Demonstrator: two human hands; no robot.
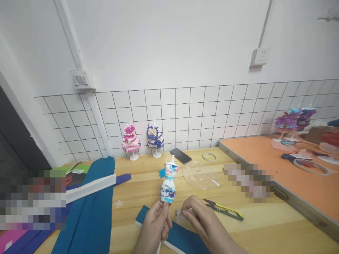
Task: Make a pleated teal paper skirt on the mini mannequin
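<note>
My left hand [156,222] is closed around the thin white stem of a miniature dress form [168,184]. The form stands upright above my fingers, white with smeared turquoise, purple and pink patches. Just right of its base, my right hand [205,220] pinches a small greyish, see-through thing [179,213], perhaps a piece of tape. Under both hands lies a folded teal strip [185,235] with a white edge. Yellow and dark green thread snips [225,209] rest beside my right fingers. A small turquoise pleated piece [162,173] lies behind the form.
Two decorated dress forms, one pink [131,143] and one navy [155,141], stand by the wall. A phone [181,155], a clear disc [200,178] and a ring [209,157] lie nearby. Teal fabric-like sheets [96,211] cover the left; an orange table [265,155] adjoins at right.
</note>
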